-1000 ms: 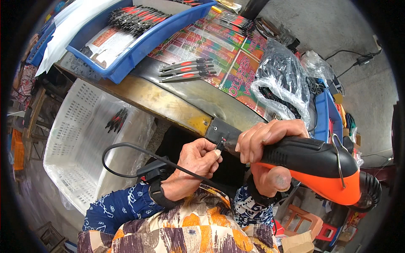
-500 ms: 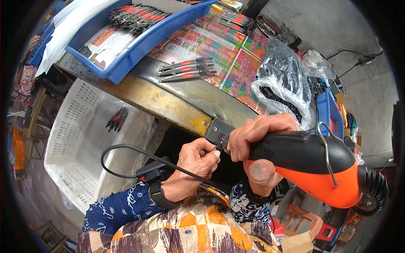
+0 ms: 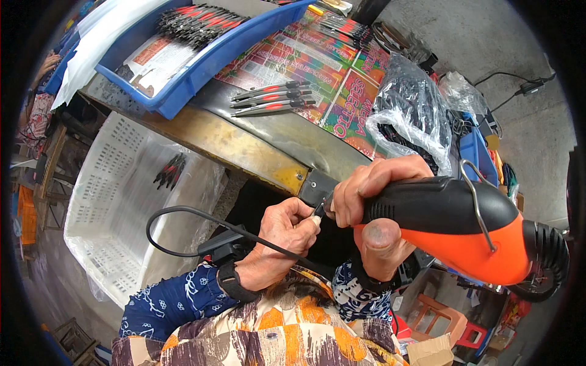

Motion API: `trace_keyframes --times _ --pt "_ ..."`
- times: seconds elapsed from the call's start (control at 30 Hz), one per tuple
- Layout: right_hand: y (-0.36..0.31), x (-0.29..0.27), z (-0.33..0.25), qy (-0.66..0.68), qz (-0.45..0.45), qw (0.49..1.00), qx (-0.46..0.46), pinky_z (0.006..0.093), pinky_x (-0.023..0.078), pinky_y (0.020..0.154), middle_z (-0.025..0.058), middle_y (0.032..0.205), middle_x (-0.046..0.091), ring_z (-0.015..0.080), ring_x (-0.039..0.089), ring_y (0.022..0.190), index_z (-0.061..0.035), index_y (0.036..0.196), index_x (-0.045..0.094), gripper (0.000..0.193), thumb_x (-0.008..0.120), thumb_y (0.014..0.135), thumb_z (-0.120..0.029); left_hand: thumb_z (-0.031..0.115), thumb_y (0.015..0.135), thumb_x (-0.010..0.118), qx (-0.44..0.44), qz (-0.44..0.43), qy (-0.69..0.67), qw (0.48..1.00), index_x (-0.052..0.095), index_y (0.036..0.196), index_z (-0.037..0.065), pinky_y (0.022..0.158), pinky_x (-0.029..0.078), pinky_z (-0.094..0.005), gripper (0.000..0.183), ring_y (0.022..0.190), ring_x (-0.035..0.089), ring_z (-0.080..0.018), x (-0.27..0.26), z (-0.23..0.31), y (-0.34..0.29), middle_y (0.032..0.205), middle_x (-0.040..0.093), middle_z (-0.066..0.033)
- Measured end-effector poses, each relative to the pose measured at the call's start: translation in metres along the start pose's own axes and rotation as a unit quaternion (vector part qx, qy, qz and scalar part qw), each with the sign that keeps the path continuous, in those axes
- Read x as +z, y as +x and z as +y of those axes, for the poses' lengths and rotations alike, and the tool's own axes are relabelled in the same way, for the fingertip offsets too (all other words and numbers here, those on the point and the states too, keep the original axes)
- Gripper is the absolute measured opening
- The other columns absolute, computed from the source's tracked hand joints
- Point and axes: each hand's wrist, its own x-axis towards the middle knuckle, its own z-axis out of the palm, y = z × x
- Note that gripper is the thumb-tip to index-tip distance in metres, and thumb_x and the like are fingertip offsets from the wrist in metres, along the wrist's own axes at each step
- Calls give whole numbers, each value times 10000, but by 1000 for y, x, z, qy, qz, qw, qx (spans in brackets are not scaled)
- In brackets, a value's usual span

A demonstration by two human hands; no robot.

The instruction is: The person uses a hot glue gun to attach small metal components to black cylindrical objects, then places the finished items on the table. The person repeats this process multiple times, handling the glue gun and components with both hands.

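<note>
My right hand [image 3: 379,189] is wrapped around the front of a large orange-and-black power tool [image 3: 448,221], whose wire hanging hook stands out at the rear. Thumb and fingers of my left hand [image 3: 292,230] pinch a small dark piece [image 3: 319,210] right at the tool's nose. Both hands meet beside a dark metal block [image 3: 317,186] fixed to the bench edge. My fingers hide most of the small piece and the tool's tip. Several slim black, silver and red pen-like pieces [image 3: 273,97] lie in a group on the bench, beyond my hands.
A blue tray [image 3: 169,107] at the far left of the bench holds many similar pieces. Below the bench, a white perforated basket [image 3: 107,201] contains a few more. A clear plastic bag [image 3: 410,104] of dark parts lies at right. A black cable [image 3: 201,211] loops past my left wrist.
The tool's rear end has swung slightly up and to the right. My left hand has shifted a little rightward, still pinching the small piece. The bench items stay in place.
</note>
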Motion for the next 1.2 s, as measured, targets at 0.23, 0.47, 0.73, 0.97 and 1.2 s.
trace_keyframes --times 0.23,0.47,0.73,0.97,1.2 --pt "-4 1 -4 0 18 999 42 289 445 515 69 649 498 168 512 546 25 1006 436 665 838 670 -384 62 852 596 14 -2 5 1000 537 853 -5 411 353 -214 90 500 484 -66 0 0 0 639 553 -19" --pt "-15 13 -9 36 105 994 4 297 441 537 68 659 491 162 506 557 14 1022 435 667 825 674 -401 73 853 605 -28 -11 45 999 534 879 -21 421 398 -222 121 490 515 -91 -1 12 -4 655 567 -44" --pt "-31 1 -21 164 130 967 -147 345 474 641 94 720 545 191 547 641 27 1074 447 631 847 677 -258 23 821 595 175 3 326 929 542 1004 -34 516 446 -214 199 566 562 -81 -14 33 5 667 614 -58" --pt "-38 -13 -20 152 135 967 -154 343 477 635 94 697 549 201 555 635 15 1046 458 581 843 645 -154 8 727 659 448 75 562 692 557 898 -47 596 465 -345 206 703 604 -274 -35 94 59 806 590 -187" --pt "-42 -24 -17 154 127 971 -136 324 479 662 97 743 561 200 575 699 1 1038 466 532 825 663 -112 70 728 658 462 122 662 577 587 878 55 653 478 -425 166 763 591 -336 -35 98 93 867 583 -131"
